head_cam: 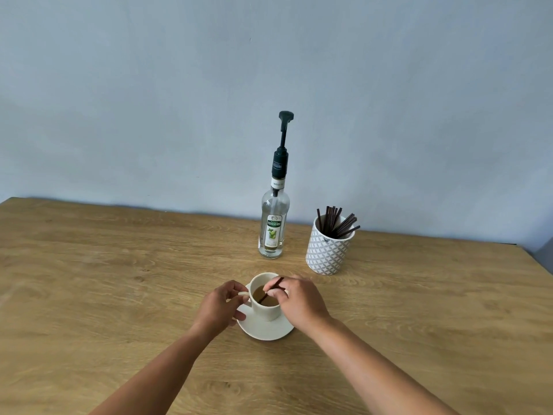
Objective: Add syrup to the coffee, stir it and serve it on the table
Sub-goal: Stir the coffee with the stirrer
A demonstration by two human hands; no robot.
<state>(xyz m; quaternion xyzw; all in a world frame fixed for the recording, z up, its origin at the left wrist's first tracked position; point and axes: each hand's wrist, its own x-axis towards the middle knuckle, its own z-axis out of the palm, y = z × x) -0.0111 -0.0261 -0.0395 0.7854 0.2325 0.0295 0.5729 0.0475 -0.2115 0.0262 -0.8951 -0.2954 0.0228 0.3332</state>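
Note:
A white cup of light brown coffee stands on a white saucer near the middle of the wooden table. My left hand pinches the cup's handle on its left side. My right hand holds a thin dark stirrer whose lower end dips into the coffee. Behind the cup stands a clear glass syrup bottle with a black pump on top.
A white patterned holder with several dark stirrers stands to the right of the bottle. A pale blue wall runs along the table's far edge. The table's right corner shows at far right.

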